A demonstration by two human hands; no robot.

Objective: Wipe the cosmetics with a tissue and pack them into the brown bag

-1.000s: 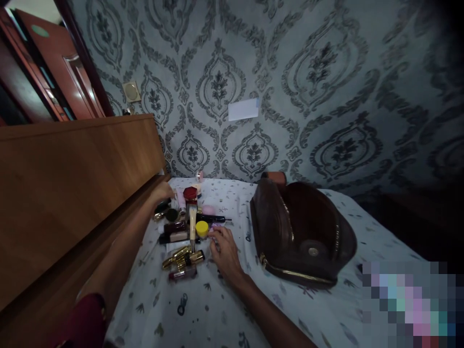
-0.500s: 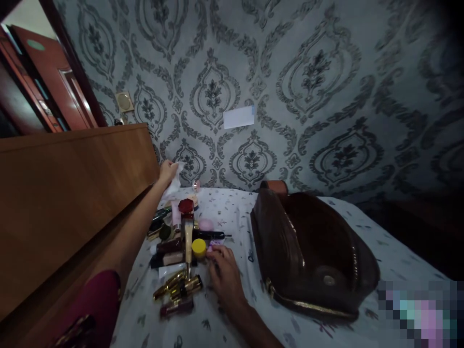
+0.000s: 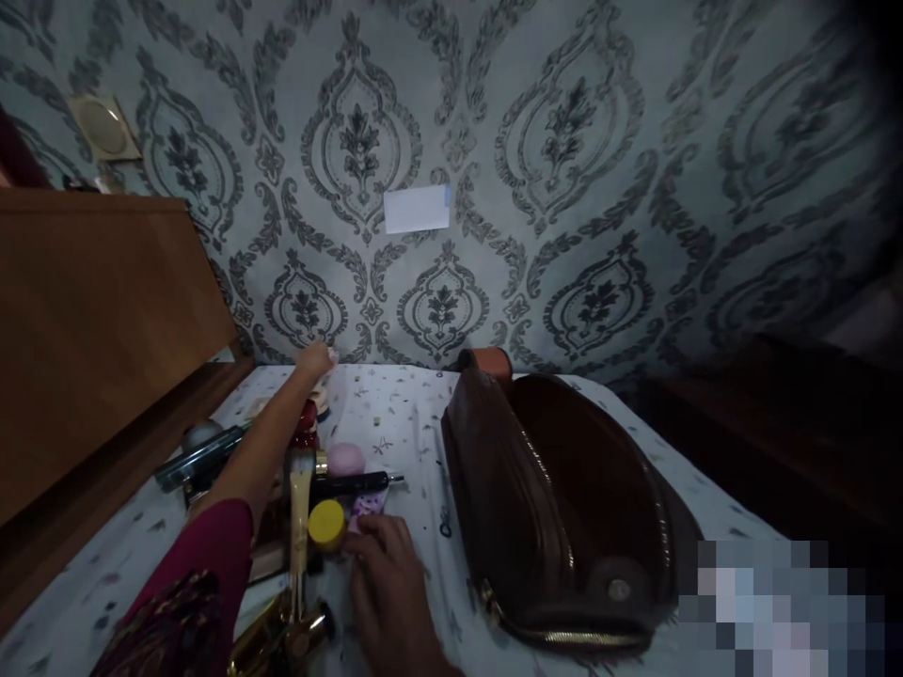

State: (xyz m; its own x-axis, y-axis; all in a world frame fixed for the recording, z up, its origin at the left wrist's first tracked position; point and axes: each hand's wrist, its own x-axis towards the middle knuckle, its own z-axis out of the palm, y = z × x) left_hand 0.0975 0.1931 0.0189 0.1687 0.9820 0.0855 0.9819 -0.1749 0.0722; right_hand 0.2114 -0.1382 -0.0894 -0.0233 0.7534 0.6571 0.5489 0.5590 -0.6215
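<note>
My left hand (image 3: 314, 359) reaches to the wall end of the patterned sheet. Its fingers are closed round something small and pale that I cannot make out. Low in the view, my right hand (image 3: 388, 578) has curled fingers on a small purple patterned packet (image 3: 367, 506), beside a yellow-lidded jar (image 3: 326, 525). Around them lie a makeup brush (image 3: 300, 512), a black tube (image 3: 359, 483), a pink sponge (image 3: 345, 459) and gold tubes (image 3: 307, 635). A red item (image 3: 306, 423) is partly hidden by my left arm.
An open dark brown bag (image 3: 494, 508) stands on the right of the sheet (image 3: 416, 414), with an orange-brown roll (image 3: 490, 362) behind it. Wooden furniture (image 3: 105, 320) borders the left side. A patterned wall rises behind, carrying a white paper (image 3: 417, 209).
The view has shifted right and closer. My left hand has moved right along the wall end, and the white tissue no longer shows clearly. My right hand stays by the purple packet.
</note>
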